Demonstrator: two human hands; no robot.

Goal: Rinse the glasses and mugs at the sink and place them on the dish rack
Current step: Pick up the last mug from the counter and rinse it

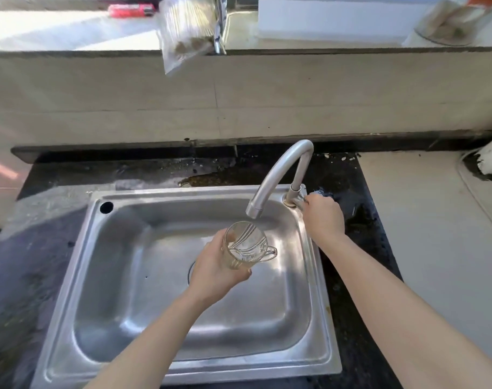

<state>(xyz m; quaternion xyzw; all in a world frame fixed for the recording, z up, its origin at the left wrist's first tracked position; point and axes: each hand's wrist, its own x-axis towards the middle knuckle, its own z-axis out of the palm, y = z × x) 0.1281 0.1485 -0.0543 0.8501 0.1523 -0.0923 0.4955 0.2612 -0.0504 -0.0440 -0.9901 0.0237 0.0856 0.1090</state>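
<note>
Currently, the left hand grasps the glass mug, with fingers and thumb wrapped round the lower body. The mouth is tilted up toward the spout of the faucet. The mug sits just ahead of the left hand, over the basin of the sink and directly beneath the spout outlet. Its side handle points toward the right hand and is not held.

The right hand lies to the right of the mug and beyond it. Its fingers are curled on the valve handle at the faucet base, and the hand hides most of that handle. Pale streaks inside the mug suggest running water, but this cannot be confirmed.

Handling notes, as judgement:
- Material: rigid, ribbed glass. Expect it to be fragile against the steel basin and the spout, so keep the rim clear of the outlet.
- Weight: probably light when empty, and noticeably heavier as it fills.
- Surface: wet glass is likely slippery. The ribbing should give some purchase.
- Hold: the present wrap round the body suits rinsing and swirling. For transfer, the side handle probably offers the more secure hold, with the other hand free to support the base.

The dish rack is not in view, so the placement position cannot be stated.
</note>
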